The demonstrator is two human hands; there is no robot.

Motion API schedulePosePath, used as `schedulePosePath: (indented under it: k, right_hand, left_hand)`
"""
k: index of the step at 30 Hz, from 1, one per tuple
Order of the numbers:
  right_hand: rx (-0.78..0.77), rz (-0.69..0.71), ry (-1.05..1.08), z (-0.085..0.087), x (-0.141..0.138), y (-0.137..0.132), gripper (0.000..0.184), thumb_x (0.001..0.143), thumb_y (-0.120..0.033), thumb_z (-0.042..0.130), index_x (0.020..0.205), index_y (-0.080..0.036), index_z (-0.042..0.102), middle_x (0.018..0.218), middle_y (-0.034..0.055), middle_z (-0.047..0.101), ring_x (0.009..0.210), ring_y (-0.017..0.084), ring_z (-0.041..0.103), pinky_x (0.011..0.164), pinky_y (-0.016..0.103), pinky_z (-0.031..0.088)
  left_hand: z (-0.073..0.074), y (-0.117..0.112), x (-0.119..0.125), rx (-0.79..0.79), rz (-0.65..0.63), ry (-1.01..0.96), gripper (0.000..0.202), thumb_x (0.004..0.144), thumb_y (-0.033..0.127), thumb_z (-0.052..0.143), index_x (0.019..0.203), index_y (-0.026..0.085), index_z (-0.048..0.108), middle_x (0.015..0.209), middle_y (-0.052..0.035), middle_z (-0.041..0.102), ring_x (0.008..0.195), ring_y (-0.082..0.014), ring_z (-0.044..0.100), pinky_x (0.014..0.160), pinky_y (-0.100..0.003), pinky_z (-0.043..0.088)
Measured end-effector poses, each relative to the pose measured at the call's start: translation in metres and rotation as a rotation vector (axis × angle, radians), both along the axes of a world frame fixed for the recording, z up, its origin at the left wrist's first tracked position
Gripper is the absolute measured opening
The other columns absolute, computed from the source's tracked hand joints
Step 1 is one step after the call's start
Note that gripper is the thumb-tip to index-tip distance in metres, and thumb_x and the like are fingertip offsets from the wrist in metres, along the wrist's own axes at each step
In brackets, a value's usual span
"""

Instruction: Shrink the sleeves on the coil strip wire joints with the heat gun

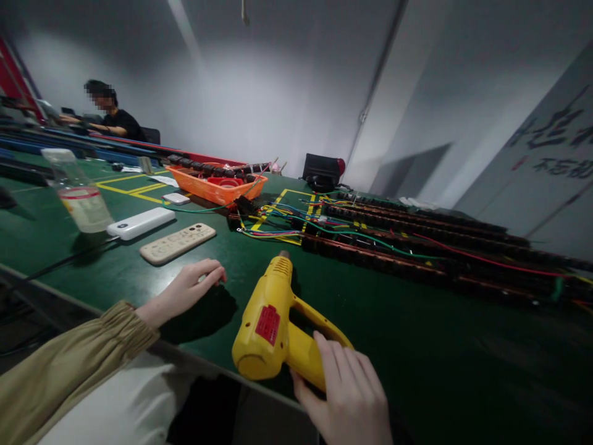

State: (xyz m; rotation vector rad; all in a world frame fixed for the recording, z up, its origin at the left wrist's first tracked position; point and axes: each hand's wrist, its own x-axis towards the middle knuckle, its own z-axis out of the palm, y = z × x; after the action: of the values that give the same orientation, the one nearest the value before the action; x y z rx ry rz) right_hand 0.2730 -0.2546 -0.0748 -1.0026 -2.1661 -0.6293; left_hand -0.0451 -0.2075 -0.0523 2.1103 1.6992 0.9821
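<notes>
My right hand (348,395) is wrapped round the handle of a yellow heat gun (273,324) with a red label. The gun lies on the green table (417,346) near its front edge, nozzle pointing away from me toward the wires. My left hand (188,290), in a tan sleeve, rests on the table to the left of the gun. Its fingers are loosely curled, palm down, and hold nothing. Just beyond it lies a beige remote control (177,242).
Long dark strips with red, green and blue wires (407,238) run across the table's right half. An orange tray (221,185) of parts, a white power bank (140,222), a plastic bottle (78,194) and a black box (323,170) stand further back. Another person (111,117) sits far left.
</notes>
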Motion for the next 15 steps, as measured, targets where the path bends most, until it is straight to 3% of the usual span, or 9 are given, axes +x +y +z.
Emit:
schedulePosePath:
  k: [4, 9, 12, 15]
  right_hand:
    - [-0.030, 0.009, 0.016, -0.001, 0.000, -0.001, 0.038, 0.092, -0.037, 0.045, 0.108, -0.007, 0.060, 0.085, 0.0085, 0.065, 0.075, 0.019, 0.059, 0.074, 0.035, 0.043]
    - [-0.067, 0.017, 0.037, -0.001, -0.001, -0.001, 0.037, 0.088, -0.037, 0.051, 0.107, -0.006, 0.060, 0.083, 0.0082, 0.064, 0.074, 0.019, 0.058, 0.072, 0.034, 0.042]
    - [-0.083, 0.003, 0.035, -0.002, -0.001, -0.001, 0.038, 0.087, -0.037, 0.053, 0.107, -0.006, 0.060, 0.083, 0.0079, 0.063, 0.074, 0.019, 0.058, 0.071, 0.035, 0.043]
    - [-0.072, -0.002, 0.032, -0.002, -0.001, -0.001, 0.038, 0.088, -0.036, 0.052, 0.108, -0.006, 0.060, 0.083, 0.0082, 0.064, 0.074, 0.019, 0.058, 0.071, 0.035, 0.045]
  left_hand:
    - [0.021, -0.027, 0.016, 0.087, 0.136, -0.180, 0.042, 0.091, 0.048, 0.036, 0.073, 0.018, 0.060, 0.069, -0.0006, 0.060, 0.069, -0.0154, 0.055, 0.065, -0.025, 0.044]
    - [0.048, -0.079, 0.022, 0.012, -0.007, -0.143, 0.041, 0.090, 0.046, 0.037, 0.062, 0.021, 0.054, 0.062, 0.0003, 0.056, 0.061, -0.0139, 0.051, 0.057, -0.025, 0.043]
    - [0.041, -0.106, 0.013, -0.087, -0.063, -0.119, 0.041, 0.089, 0.043, 0.036, 0.059, 0.022, 0.053, 0.059, -0.0001, 0.055, 0.056, -0.0145, 0.048, 0.051, -0.026, 0.041]
    - [0.022, -0.122, 0.004, -0.157, -0.132, -0.136, 0.040, 0.089, 0.042, 0.033, 0.059, 0.024, 0.053, 0.058, -0.0004, 0.057, 0.055, -0.0154, 0.049, 0.052, -0.029, 0.043]
